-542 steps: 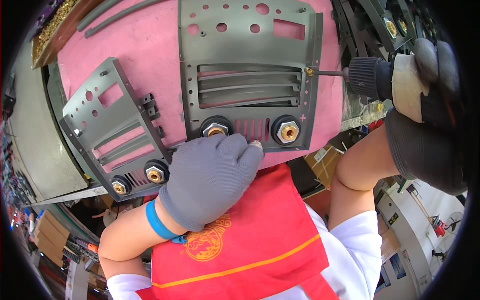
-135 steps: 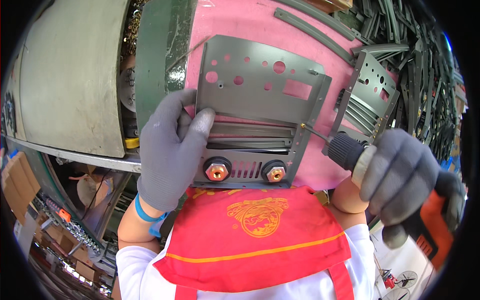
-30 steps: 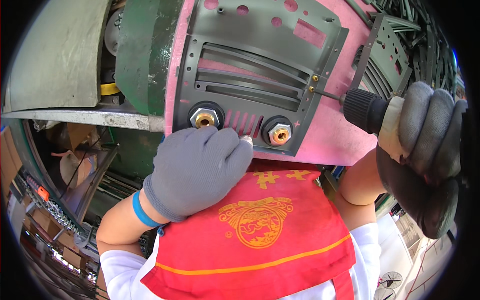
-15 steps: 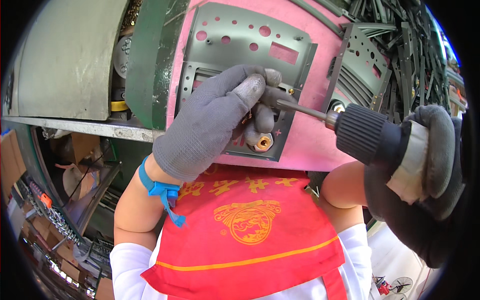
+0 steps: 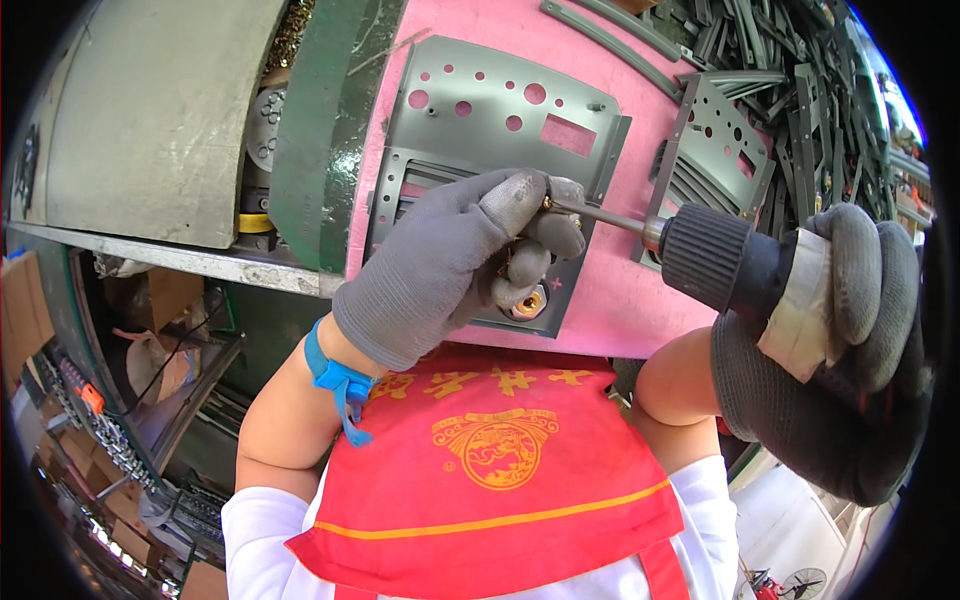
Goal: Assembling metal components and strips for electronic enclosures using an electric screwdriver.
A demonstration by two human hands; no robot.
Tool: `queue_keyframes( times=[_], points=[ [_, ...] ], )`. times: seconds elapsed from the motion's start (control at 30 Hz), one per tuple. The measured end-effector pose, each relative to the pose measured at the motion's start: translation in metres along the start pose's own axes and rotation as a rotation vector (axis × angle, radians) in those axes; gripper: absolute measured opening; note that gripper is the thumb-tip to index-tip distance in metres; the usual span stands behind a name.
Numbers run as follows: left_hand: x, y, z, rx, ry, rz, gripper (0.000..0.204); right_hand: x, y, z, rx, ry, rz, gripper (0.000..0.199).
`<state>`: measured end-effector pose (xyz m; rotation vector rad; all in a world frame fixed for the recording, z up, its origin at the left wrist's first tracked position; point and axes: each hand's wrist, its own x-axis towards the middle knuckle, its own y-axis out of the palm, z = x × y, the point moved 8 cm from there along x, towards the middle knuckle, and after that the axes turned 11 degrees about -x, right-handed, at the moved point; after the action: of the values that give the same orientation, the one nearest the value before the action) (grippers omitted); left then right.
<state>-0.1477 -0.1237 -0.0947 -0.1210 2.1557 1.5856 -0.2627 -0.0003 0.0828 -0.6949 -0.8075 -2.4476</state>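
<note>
Screw (image 5: 547,203): pinched by the left hand (image 5: 440,260) between thumb and forefinger, at the bit's (image 5: 608,215) tip; likely light, hard, easily dropped, best gripped by its sides.
Driver (image 5: 708,257): clamped in the right hand (image 5: 870,320) near its pale tape (image 5: 800,310); probably weighty, rigid, best held there.
Panel (image 5: 480,140): laid on the pink mat (image 5: 640,315), partly covered; seemingly stiff, best lifted by its edges.
Arms: both bent, the left hand held above the panel, the driver pointed leftward.
</note>
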Motion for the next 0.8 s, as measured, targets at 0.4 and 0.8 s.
queue_keyframes(
  times=[0.4,0.8],
  points=[
    [-0.015,0.009,-0.001,0.13,0.05,-0.148,0.049,-0.02,-0.014,0.001,0.312,0.368,-0.13,0.012],
    [-0.086,0.008,0.0,2.174,0.68,-0.02,0.029,-0.036,-0.01,-0.02,-0.515,0.345,0.045,0.016]
  ],
)
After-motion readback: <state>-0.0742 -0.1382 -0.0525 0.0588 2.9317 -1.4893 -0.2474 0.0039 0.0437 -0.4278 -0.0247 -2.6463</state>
